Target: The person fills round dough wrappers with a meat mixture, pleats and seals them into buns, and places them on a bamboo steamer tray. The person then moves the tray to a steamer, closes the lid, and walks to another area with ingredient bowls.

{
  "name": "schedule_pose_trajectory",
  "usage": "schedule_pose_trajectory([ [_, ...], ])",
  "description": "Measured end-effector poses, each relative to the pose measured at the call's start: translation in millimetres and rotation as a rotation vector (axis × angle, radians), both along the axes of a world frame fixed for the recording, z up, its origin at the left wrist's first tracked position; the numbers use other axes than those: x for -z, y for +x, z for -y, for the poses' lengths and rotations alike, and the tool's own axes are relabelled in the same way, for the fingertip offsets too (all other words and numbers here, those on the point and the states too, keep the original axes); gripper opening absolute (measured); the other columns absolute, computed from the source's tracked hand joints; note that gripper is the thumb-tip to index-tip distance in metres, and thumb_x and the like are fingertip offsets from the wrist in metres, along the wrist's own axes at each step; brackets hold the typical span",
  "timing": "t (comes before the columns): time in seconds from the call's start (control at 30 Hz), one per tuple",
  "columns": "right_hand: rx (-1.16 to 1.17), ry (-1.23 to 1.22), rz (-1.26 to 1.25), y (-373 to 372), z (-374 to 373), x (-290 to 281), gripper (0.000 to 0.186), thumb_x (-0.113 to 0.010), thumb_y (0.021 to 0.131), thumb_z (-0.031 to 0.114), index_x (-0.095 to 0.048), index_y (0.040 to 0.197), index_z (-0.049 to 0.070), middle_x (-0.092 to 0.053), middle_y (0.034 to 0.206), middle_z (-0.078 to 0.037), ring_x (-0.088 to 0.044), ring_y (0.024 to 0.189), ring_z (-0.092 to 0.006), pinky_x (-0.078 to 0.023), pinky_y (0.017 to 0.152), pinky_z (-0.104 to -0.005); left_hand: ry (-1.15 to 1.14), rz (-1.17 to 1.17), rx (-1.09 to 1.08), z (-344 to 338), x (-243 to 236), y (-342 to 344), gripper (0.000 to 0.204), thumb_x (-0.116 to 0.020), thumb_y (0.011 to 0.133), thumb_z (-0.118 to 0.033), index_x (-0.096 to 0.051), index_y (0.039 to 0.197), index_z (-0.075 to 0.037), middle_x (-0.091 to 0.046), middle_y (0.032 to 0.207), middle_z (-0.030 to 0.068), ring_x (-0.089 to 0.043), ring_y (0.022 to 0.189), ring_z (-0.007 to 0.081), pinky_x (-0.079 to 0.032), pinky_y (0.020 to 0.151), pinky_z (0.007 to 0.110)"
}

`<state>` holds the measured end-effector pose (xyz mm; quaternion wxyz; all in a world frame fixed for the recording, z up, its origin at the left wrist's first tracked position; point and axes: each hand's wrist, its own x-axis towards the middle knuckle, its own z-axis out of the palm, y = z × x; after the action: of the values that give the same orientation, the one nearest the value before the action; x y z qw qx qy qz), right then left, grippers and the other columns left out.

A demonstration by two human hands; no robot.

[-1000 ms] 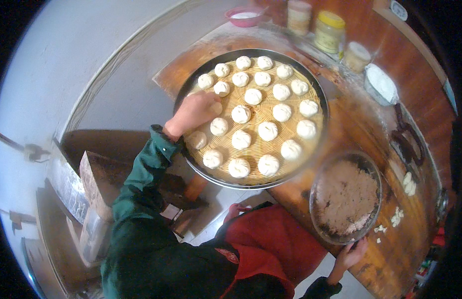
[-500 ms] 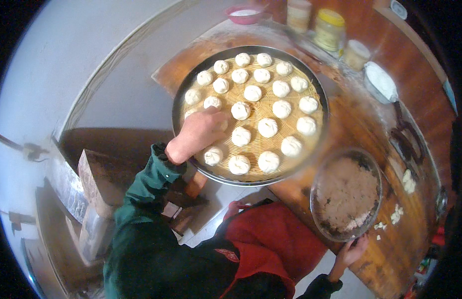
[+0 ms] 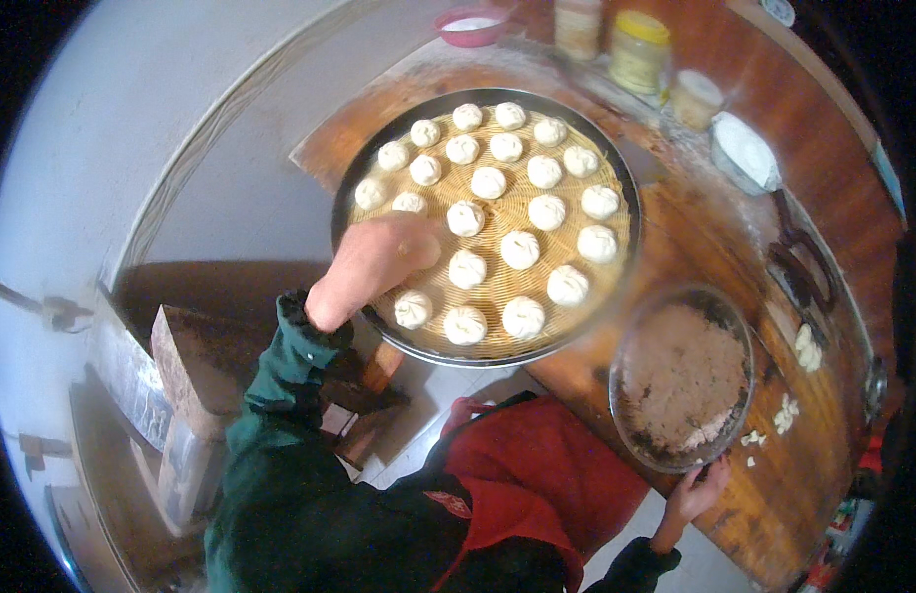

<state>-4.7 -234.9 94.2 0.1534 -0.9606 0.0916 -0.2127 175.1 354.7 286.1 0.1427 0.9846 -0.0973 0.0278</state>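
My left hand (image 3: 381,259) is palm-down over the left side of a large round dark-rimmed tray (image 3: 631,222), blurred, with its fingers curving downward and mostly hidden. Several white pleated buns (image 3: 488,182) sit spaced apart on the tray's woven straw mat (image 3: 498,215). One bun (image 3: 413,308) lies just on the near side of that hand; whether its fingers touch or hold a bun cannot be seen. At lower right, my right hand (image 3: 700,491) grips the near rim of a bowl (image 3: 616,395) holding a brownish minced filling (image 3: 685,366).
Beneath tray and bowl runs a floured wooden table (image 3: 631,321). Along its back stand a pink bowl (image 3: 470,36) of white powder, a yellow-lidded jar (image 3: 638,51) and a clear tub (image 3: 745,150) of white powder. Dough scraps (image 3: 786,413) lie right of the filling bowl. A wall borders the left.
The view has shifted slightly, moving the tray a little left in the picture. My left hand has drawn slightly nearer to me over the tray. My right hand stays at the bowl.
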Motion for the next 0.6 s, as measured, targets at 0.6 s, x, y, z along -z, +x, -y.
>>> schedule_pose_trajectory([
  [0.6, 0.141, 0.169, -0.106, -22, -4, -21, 0.020, -0.062, 0.095, 0.012, -0.067, 0.109, -0.001, -0.063, 0.105, -0.023, -0.060, 0.107, -0.0410, -0.047, 0.094, -0.0510, -0.070, 0.114, 0.201, 38, -10, -25, 0.047, -0.084, 0.076, -0.020, -0.073, 0.120, -0.010, -0.073, 0.108, 0.0103, -0.064, 0.104, 0.0315, -0.049, 0.095, 0.043],
])
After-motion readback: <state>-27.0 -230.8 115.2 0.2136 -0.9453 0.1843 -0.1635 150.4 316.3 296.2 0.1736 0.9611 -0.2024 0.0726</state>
